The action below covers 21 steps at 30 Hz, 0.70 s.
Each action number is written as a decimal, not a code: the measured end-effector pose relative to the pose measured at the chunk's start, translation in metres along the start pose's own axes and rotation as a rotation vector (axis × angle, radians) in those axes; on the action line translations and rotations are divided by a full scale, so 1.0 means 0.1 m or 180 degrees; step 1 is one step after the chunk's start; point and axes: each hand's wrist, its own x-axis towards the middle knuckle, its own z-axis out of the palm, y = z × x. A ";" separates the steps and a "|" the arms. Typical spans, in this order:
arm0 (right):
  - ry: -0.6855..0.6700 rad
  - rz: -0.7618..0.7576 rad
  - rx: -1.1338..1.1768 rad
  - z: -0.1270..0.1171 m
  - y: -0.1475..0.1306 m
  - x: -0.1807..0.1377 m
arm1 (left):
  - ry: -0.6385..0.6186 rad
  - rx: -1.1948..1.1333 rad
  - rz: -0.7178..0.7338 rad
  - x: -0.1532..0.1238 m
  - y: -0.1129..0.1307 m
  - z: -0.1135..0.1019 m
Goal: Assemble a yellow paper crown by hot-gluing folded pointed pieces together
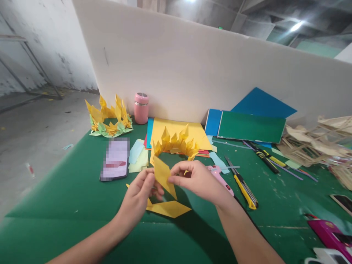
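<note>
Between my two hands is a yellow paper diamond (162,174), tilted above the green table. My left hand (144,189) pinches its left edge with thumb and fingers. On the opposite edge, my right hand (192,179) grips it between thumb and forefinger. Another yellow paper piece (172,209) lies flat on the table below them. Just behind my hands stands a yellow paper crown (166,139) with pointed tips, its front partly hidden. A pink glue gun (224,181) lies beside my right hand, partly covered by it.
A finished-looking crown with green leaves (110,123) stands back left, near a pink flask (141,109) and a phone (115,159). Coloured paper sheets (181,130) lie behind. At right are a yellow utility knife (246,192), pliers (265,157) and wooden sticks (305,143). A white board (176,66) closes the back.
</note>
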 end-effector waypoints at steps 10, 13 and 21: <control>0.0243 0.0138 0.1012 0.09 0.04 0.07 | 0.0713 -0.0346 -0.0481 0.06 -0.09 -0.01; 0.0244 0.0175 0.1086 0.07 0.03 0.08 | 0.0848 -0.0361 -0.0646 0.05 -0.08 0.01; 0.0161 0.0153 0.1732 -0.14 -0.01 0.02 | 0.0496 -0.0671 -0.1121 0.03 -0.01 0.01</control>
